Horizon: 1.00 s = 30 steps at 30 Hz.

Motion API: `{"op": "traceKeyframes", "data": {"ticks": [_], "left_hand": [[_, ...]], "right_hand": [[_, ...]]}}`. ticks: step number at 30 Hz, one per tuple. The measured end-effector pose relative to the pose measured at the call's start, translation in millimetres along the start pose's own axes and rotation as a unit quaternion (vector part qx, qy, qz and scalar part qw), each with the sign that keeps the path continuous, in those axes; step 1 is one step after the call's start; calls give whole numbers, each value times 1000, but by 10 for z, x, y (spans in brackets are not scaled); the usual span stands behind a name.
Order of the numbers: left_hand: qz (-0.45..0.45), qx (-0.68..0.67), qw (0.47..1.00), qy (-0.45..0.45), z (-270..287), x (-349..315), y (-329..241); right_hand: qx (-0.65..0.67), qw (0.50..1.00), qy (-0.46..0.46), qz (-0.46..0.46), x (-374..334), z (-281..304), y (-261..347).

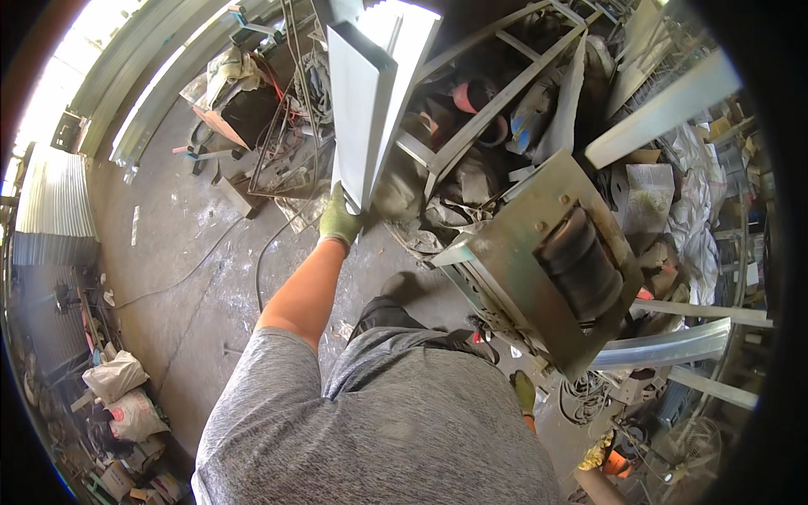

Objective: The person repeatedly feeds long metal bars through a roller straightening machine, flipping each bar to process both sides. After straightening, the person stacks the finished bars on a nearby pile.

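My left hand (pixel 339 220), in a green glove, reaches forward with the arm stretched out. It grips the near lower edge of a long pale grey metal box profile (pixel 358 118), which stands up tilted and looks hollow at its top end. Some of its fingers are hidden behind the metal. Ribbed white metal lengths (pixel 412 50) stand right against the profile. My right hand (pixel 523 393), also green-gloved, hangs low beside my body, partly covered by my shirt; its fingers cannot be made out. Closest to it is a worn machine (pixel 530 252) with a dark grooved roller (pixel 581 265).
Another person's yellow-gloved hand (pixel 596 454) shows at lower right, near a fan (pixel 694 450). A metal frame (pixel 497 109) and scrap crowd the far right. Cables (pixel 261 269) cross the floor. Stacked corrugated sheets (pixel 55 202) and white sacks (pixel 118 379) lie left.
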<state>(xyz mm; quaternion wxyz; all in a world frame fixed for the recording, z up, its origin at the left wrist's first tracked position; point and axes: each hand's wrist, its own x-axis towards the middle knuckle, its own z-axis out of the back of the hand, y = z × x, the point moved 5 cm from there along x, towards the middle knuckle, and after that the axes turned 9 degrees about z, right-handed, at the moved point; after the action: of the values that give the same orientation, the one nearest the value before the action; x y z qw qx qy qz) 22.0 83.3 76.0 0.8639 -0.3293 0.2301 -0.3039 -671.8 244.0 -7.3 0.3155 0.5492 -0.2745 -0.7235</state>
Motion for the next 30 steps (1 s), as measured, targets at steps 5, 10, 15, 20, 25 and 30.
{"op": "traceKeyframes", "data": {"ticks": [5, 10, 15, 20, 25, 30], "left_hand": [[32, 38, 999, 11, -313, 462, 198], [56, 87, 993, 48, -683, 779, 263], [108, 57, 990, 73, -1011, 1084, 330], [123, 40, 991, 30, -1245, 1364, 343], [161, -16, 987, -5, -1517, 1446, 361], [345, -288, 893, 31, -2021, 1248, 749]], "right_hand": [[-197, 977, 66, 51, -236, -370, 351], [-262, 960, 72, 69, -353, -718, 847], [-233, 971, 54, 28, -299, -1043, 995], [-261, 964, 52, 9, -392, -1123, 949], [-228, 973, 43, 3, -509, -1112, 854], [-260, 963, 74, -11, -493, -1187, 1042]]}}
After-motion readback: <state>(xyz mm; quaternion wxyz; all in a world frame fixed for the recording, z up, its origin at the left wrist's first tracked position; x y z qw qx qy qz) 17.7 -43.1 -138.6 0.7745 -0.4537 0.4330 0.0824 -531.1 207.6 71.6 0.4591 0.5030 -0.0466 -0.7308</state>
